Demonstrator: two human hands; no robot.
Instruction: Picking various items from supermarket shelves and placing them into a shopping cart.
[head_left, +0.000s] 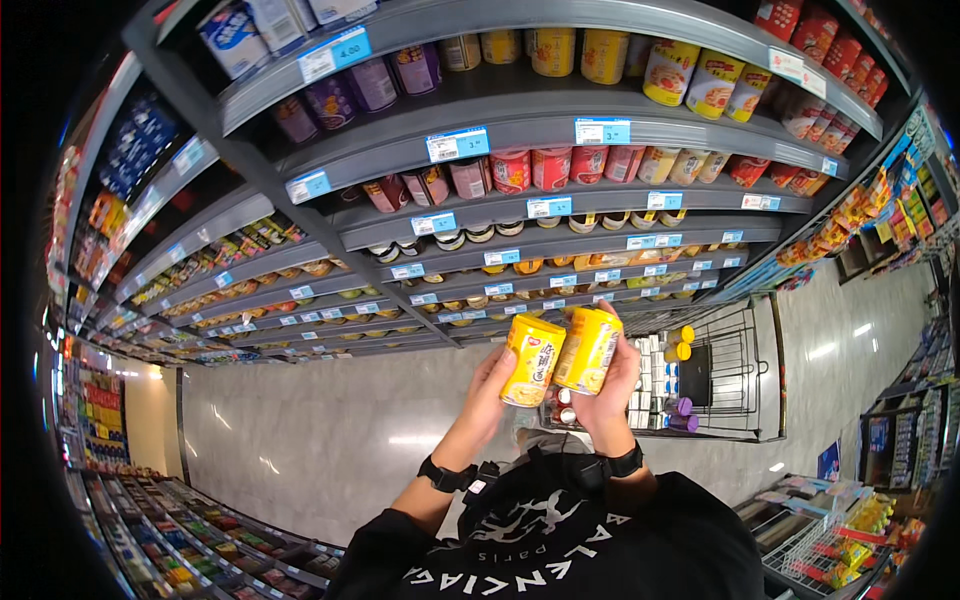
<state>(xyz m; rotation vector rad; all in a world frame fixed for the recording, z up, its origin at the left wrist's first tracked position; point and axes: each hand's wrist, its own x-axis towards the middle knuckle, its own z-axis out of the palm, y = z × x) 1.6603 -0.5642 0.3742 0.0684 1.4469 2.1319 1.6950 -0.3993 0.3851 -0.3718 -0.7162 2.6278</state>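
My left hand grips a yellow can with a food picture and writing on its side. In my right hand is a second yellow can, tilted slightly and held close beside the first. Both cans are above the near end of a wire shopping cart, in front of my chest. Inside the cart lie rows of white packages, yellow-capped containers and purple-capped containers. Similar yellow cans stand on an upper shelf ahead.
Tall grey shelving with cans, jars and price tags spans the front. More shelves stand at the lower left. Grey tiled floor lies left of the cart. A wire basket with yellow packets is at the lower right.
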